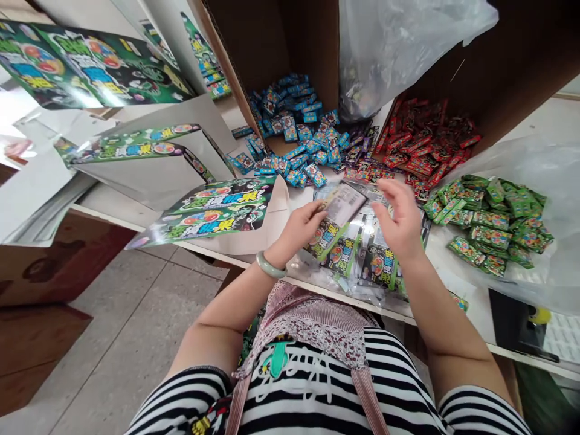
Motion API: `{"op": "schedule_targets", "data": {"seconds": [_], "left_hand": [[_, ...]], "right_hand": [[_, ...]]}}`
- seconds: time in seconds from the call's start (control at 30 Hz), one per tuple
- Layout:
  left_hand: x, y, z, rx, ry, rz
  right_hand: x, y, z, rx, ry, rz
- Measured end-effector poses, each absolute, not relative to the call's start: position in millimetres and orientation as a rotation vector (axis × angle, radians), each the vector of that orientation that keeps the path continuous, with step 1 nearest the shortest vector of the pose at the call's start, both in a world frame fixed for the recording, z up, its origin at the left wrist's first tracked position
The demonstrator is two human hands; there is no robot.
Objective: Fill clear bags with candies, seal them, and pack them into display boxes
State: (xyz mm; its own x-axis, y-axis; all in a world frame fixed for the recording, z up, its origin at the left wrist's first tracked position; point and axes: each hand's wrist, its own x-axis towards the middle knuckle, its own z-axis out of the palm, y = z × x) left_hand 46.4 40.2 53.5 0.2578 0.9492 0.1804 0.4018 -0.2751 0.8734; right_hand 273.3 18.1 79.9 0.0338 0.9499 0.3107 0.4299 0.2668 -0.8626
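Note:
My left hand, with a pale green bangle on its wrist, is closed on the edge of a flat packet whose pale, printed side faces up. Just right of that packet, my right hand hovers with its fingers bent and apart, holding nothing that I can see. Beneath both hands lie several flat clear bags with green, black and blue printing. Past my fingertips spreads a loose heap of small blue candy packets. Small red packets lie behind my right hand.
Green packets lie in a clear plastic bag at the right. Cardboard boxes stand open at the back, with a plastic bag hanging between them. Printed card sheets overhang the table's left front edge. A black item sits far right.

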Motion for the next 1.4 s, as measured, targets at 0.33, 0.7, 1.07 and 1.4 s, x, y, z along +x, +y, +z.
{"op": "schedule_targets", "data": {"seconds": [0.33, 0.7, 1.07, 1.4], "left_hand": [[68.5, 21.7, 20.4, 0.895, 0.849, 1.025], [66.0, -8.0, 1.3, 1.212, 0.924, 1.016], [63.8, -16.9, 29.9, 1.474, 1.082, 0.909], [55.9, -8.8, 61.5, 1.350, 0.891, 0.911]], "right_hand": [[247.8, -2.7, 27.2, -1.288, -1.069, 1.387], [267.9, -64.0, 14.7, -1.393, -1.103, 1.243], [286.9, -66.4, 39.7, -1.362, -1.435, 1.176], [283.8, -49.0, 65.4, -1.260, -1.260, 1.327]]}}
